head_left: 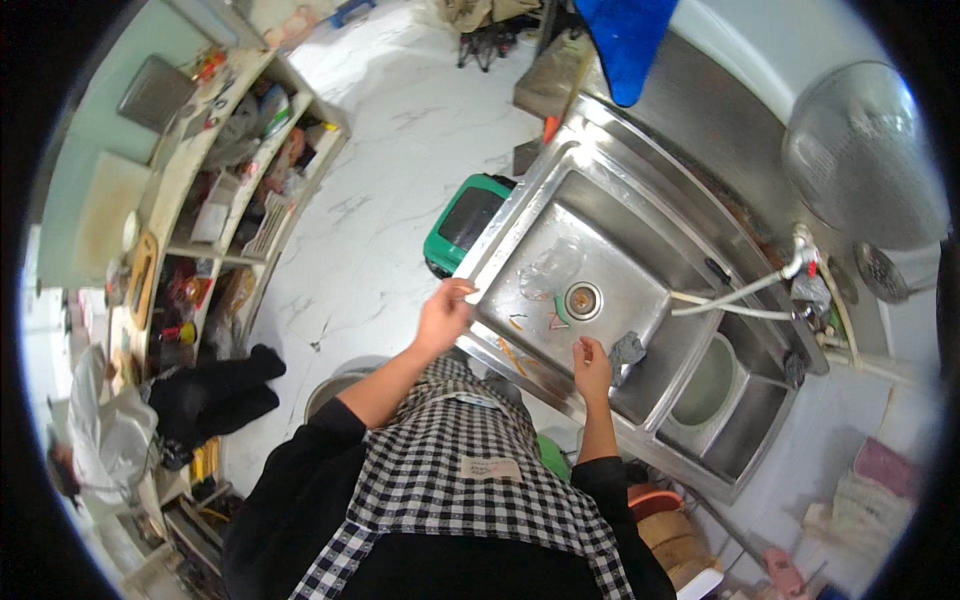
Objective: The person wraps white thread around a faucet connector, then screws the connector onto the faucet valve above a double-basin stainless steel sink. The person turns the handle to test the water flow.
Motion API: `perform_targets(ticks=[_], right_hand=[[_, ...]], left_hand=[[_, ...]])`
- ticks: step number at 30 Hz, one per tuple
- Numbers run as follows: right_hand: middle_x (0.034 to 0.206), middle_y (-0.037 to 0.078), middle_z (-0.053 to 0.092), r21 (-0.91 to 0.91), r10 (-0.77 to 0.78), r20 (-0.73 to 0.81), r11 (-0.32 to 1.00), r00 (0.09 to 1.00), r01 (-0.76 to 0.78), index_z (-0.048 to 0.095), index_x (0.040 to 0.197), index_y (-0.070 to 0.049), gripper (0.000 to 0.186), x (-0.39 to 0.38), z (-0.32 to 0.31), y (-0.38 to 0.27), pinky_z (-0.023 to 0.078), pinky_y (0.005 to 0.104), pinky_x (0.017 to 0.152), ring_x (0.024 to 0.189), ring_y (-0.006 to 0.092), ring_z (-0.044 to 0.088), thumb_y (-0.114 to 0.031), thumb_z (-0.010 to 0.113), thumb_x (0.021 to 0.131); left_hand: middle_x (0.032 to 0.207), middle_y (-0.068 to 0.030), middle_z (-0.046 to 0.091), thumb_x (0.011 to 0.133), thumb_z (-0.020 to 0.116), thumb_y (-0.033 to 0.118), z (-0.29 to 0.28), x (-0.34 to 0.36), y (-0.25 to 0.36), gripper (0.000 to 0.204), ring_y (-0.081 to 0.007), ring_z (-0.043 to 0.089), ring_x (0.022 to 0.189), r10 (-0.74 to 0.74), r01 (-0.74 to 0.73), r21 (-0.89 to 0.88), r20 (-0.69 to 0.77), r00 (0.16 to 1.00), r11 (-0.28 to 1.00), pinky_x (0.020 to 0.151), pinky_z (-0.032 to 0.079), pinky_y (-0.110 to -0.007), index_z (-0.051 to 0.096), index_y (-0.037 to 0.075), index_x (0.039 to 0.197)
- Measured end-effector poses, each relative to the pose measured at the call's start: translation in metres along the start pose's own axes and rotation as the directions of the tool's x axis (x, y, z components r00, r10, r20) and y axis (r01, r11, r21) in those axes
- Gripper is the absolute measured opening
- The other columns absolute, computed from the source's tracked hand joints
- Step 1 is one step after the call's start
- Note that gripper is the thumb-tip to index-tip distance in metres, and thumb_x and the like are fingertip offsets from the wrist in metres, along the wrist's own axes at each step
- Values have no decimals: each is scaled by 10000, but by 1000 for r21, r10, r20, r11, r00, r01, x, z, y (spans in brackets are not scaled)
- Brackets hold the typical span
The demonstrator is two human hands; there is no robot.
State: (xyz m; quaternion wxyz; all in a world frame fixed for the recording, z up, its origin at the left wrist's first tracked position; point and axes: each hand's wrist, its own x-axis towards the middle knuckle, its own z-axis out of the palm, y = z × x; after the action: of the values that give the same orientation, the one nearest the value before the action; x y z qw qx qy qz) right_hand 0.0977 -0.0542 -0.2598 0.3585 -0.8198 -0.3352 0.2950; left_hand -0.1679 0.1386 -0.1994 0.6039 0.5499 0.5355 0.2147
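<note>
Nearest, a small pale rectangular label (489, 467) sits on the checked apron (470, 480). The left hand (443, 313) rests on the front rim of the steel sink (610, 375), its grip curled loosely over the edge. The right hand (591, 365) hovers inside the basin with fingertips pressed together; whether they pinch anything cannot be told. Just beside it lies a grey cloth (627, 350). Beyond are food scraps (535, 322), the drain (583, 299) and a crumpled clear plastic bag (552, 266).
</note>
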Motion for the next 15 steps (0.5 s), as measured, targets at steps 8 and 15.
perform_targets(ticks=[8, 15], right_hand=[[872, 161, 712, -126, 70, -108, 988, 992, -84, 672, 1111, -38, 307, -20, 65, -53, 547, 366, 736, 800, 277, 708, -277, 686, 917], [996, 153, 680, -129, 5, -310, 991, 951, -47, 661, 1113, -53, 301, 3, 192, -171, 527, 417, 788, 875, 332, 665, -258, 683, 894]], left_hand=[[879, -57, 676, 947, 669, 224, -89, 66, -66, 271, -127, 632, 764, -77, 63, -262, -44, 996, 963, 668, 533, -270, 606, -7, 1076], [914, -77, 670, 936, 632, 75, -245, 93, -123, 227, -126, 620, 779, -227, 249, -94, 197, 954, 964, 658, 545, -280, 550, 15, 1139]])
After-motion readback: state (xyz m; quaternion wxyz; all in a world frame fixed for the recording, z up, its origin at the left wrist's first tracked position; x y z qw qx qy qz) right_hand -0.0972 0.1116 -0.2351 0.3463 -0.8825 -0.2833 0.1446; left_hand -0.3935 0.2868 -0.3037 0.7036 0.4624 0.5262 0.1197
